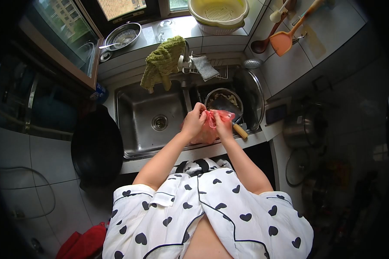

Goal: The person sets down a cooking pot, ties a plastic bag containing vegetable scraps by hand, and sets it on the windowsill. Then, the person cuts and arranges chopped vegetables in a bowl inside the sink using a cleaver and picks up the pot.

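Observation:
Over the front edge of the sink, a thin red plastic bag [206,137] hangs from both hands. My left hand [194,121] pinches the gathered top of the bag, its fingers closed. Close beside it, my right hand [222,126] is closed on the same bunched plastic. Whatever the bag holds cannot be made out. Just beyond the hands, a round metal pot [241,100] with pale scraps and a dark blade-like piece in it sits in the right basin. A wooden handle [240,131] sticks out by my right wrist.
The left sink basin [136,116] has a drain at its middle. A green cloth [163,60] drapes over the faucet, near a grey sponge [205,68] on a wire rack. A black wok [96,149] stands left of the sink; a steel pot [304,129] is at right.

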{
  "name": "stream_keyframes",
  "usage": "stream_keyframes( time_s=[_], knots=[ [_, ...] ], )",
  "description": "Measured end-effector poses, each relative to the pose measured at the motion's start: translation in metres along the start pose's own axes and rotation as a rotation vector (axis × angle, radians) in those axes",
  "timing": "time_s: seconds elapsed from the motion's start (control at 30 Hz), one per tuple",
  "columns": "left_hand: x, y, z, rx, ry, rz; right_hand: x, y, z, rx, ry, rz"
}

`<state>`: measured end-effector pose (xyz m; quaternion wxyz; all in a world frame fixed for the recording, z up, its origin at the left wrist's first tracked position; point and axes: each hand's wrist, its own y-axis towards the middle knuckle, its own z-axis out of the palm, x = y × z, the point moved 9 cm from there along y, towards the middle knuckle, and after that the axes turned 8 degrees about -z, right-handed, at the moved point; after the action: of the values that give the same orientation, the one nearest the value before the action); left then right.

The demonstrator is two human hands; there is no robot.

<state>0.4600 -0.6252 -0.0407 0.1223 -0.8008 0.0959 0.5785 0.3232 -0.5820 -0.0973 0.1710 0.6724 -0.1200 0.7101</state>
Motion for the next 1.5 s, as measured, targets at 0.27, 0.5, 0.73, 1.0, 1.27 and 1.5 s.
stream_keyframes(
  time_s=[0.27, 0.5, 0.73, 1.0, 1.27, 1.5],
  knots=[
    [0.011, 0.002, -0.005, -0.086, -0.056, -0.029, -0.019, -0.006, -0.012, -0.107, 0.074, 0.105],
    [0.048, 0.013, 0.001, -0.084, -0.215, -0.143, -0.022, -0.015, -0.015, -0.109, 0.15, 0.255],
    [0.068, 0.015, 0.005, -0.107, -0.456, -0.299, -0.03, -0.018, -0.022, -0.14, 0.111, 0.313],
    [0.072, 0.017, 0.005, -0.117, -0.461, -0.325, -0.023, -0.024, -0.021, -0.16, 0.222, 0.403],
    [0.069, 0.018, 0.009, 0.071, -0.317, -0.335, -0.006, -0.026, -0.027, -0.162, 0.293, 0.438],
    [0.037, 0.005, 0.022, 0.383, -0.096, -0.093, -0.005, -0.018, -0.024, -0.112, 0.328, 0.437]
  ],
)
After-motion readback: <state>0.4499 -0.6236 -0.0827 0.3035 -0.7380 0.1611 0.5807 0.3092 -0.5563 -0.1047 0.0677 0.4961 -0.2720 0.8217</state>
